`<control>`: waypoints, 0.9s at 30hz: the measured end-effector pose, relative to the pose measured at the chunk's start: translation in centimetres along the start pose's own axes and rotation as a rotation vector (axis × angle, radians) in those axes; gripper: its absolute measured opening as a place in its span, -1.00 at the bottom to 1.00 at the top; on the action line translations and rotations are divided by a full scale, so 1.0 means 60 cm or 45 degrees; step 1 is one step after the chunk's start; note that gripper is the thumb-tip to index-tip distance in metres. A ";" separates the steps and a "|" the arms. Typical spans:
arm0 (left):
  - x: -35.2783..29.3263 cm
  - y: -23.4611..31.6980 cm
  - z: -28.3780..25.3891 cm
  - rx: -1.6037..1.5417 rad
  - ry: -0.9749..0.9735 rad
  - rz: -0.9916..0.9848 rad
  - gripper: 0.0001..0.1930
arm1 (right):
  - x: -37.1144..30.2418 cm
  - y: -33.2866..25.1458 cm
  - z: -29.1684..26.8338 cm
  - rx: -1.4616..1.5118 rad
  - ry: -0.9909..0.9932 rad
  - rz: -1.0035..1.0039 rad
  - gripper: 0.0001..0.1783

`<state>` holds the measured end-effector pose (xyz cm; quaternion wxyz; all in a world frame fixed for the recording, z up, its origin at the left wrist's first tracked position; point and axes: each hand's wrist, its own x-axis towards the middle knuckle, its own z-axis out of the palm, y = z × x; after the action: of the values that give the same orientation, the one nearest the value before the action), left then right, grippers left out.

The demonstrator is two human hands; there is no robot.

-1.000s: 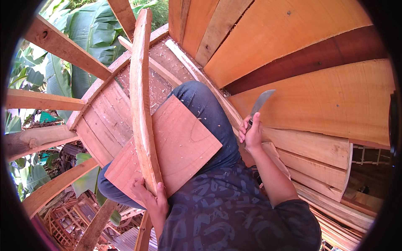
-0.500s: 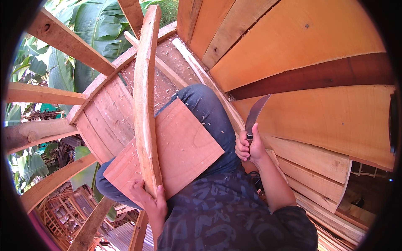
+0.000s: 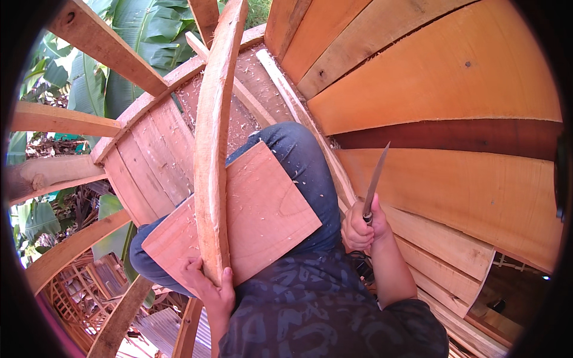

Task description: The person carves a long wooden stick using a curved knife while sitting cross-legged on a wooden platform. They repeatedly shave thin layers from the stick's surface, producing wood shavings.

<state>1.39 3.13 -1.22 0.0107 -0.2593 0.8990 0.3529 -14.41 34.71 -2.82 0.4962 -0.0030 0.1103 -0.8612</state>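
A long wooden beam (image 3: 213, 119) with rough, pared edges slants up and away from my lap. My left hand (image 3: 209, 286) grips its near end, fingers on one side and thumb on the other. Under the beam, a flat square board (image 3: 268, 206) lies across my thighs, dotted with small shavings. Off to the right, clear of the beam, my right hand (image 3: 363, 225) is closed round the handle of a knife (image 3: 376, 176). Its blade points upward and is seen nearly edge-on.
Wooden plank walls (image 3: 430, 77) rise close on my right. Shavings lie over the plank floor (image 3: 155, 158) ahead, where a pale stripped pole (image 3: 286, 89) rests along the wall. Railing posts (image 3: 65, 124) stand at the left, with banana leaves (image 3: 140, 51) beyond.
The knife has turned in my right hand, from its broad side toward edge-on, and sits slightly lower. My left hand keeps its hold on the beam. The whole view has shifted a little.
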 end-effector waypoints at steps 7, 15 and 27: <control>-0.001 -0.009 0.001 -0.055 0.011 -0.045 -0.40 | 0.045 -0.007 0.021 0.052 -0.165 0.028 -0.19; 0.006 -0.013 -0.003 -0.106 0.039 -0.005 -0.31 | 0.097 -0.021 0.017 -0.637 0.745 0.133 -0.28; 0.009 -0.018 -0.002 -0.096 0.019 0.024 -0.32 | 0.219 0.049 0.103 -2.740 0.796 -0.039 -0.52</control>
<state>1.47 2.13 -1.89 -0.0092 -0.2536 0.8876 0.3844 -17.85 20.91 1.26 0.1750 -0.2155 0.9171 -0.2861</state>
